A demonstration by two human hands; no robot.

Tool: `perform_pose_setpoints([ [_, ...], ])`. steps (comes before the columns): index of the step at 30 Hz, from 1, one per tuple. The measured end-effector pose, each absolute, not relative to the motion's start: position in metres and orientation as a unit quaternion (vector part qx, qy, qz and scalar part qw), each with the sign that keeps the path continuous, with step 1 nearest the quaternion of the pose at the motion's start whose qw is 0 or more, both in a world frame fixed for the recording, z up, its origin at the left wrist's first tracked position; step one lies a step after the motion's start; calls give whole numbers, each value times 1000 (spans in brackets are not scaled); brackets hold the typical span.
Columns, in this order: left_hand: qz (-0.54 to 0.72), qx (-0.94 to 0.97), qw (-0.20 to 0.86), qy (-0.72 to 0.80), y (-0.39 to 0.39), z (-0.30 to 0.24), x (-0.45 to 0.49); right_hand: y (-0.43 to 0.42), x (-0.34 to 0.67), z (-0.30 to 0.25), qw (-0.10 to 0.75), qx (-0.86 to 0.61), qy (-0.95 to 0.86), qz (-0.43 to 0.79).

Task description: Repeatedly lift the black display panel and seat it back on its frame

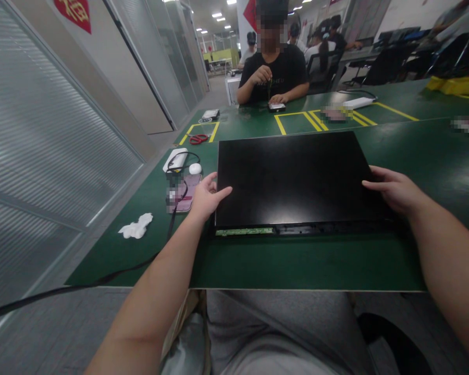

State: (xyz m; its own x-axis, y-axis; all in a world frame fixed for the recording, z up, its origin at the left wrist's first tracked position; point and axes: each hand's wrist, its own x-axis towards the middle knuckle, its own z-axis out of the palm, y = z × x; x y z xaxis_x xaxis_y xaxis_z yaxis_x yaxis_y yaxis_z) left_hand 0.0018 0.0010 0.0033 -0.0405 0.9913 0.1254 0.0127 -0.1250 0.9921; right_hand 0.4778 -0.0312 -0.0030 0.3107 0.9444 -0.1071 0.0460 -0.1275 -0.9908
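Note:
A flat black display panel [289, 177] lies in front of me over the green table, its dark screen facing up. Along its near edge runs a black frame strip with a narrow green circuit board [244, 232] at the left. My left hand [209, 197] grips the panel's left edge, with the thumb over the top face and the fingers at the side. On the opposite edge, my right hand [394, 188] holds on with its thumb on top; its other fingers are partly hidden. Whether the panel rests fully on the table I cannot tell.
Left of the panel are a phone [185, 192], a white earbud case [195, 169], a white power bank [175, 160] with a black cable, and crumpled tissue [136, 226]. Red scissors [199, 139] lie farther back. Across the green table [297, 265], a person [273, 73] works on a small device.

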Motion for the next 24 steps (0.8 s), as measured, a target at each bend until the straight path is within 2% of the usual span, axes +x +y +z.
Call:
perform_pose_setpoints([
  [9, 517, 560, 434, 480, -3, 12, 4, -26, 487, -13, 513, -617, -425, 419],
  [18, 509, 587, 314, 546, 4, 0, -6, -27, 484, -9, 518, -632, -395, 420],
  [24, 509, 596, 312, 537, 11, -10, -9, -28, 483, -11, 517, -642, -400, 401],
])
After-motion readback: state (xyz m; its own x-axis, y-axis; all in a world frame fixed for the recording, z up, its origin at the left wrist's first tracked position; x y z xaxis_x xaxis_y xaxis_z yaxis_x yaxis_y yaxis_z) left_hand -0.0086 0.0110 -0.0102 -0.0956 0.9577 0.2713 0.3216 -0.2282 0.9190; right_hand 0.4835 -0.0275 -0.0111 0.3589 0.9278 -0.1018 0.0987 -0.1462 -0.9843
